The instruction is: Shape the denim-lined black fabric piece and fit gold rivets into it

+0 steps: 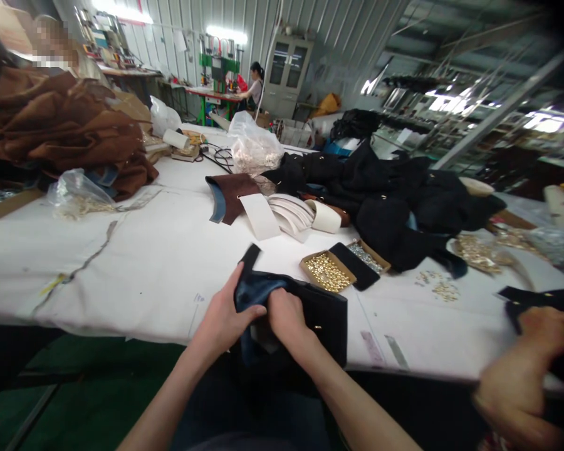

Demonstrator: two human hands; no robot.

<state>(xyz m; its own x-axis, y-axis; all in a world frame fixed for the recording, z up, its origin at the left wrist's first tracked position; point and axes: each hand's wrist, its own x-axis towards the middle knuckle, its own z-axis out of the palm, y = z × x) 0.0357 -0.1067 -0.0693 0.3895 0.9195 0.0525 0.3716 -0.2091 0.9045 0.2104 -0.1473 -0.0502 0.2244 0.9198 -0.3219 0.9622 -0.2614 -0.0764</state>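
Note:
A black fabric piece with a shiny blue lining lies at the front edge of the white-covered table, partly overhanging it. A small gold fitting shows on its black side. My left hand holds its left edge, thumb pointing inward over the blue lining and fingers behind the cloth. Curled into the opening, my right hand grips the lining; its fingertips are hidden in the folds. Just beyond the piece stands a small cardboard box of gold metal fittings, beside a box of silver fittings.
Black garments are heaped at the back right, brown cloth at the left. White curved strips and a plastic bag lie mid-table. Loose gold fittings are scattered rightward. A co-worker's hand holds black cloth at far right.

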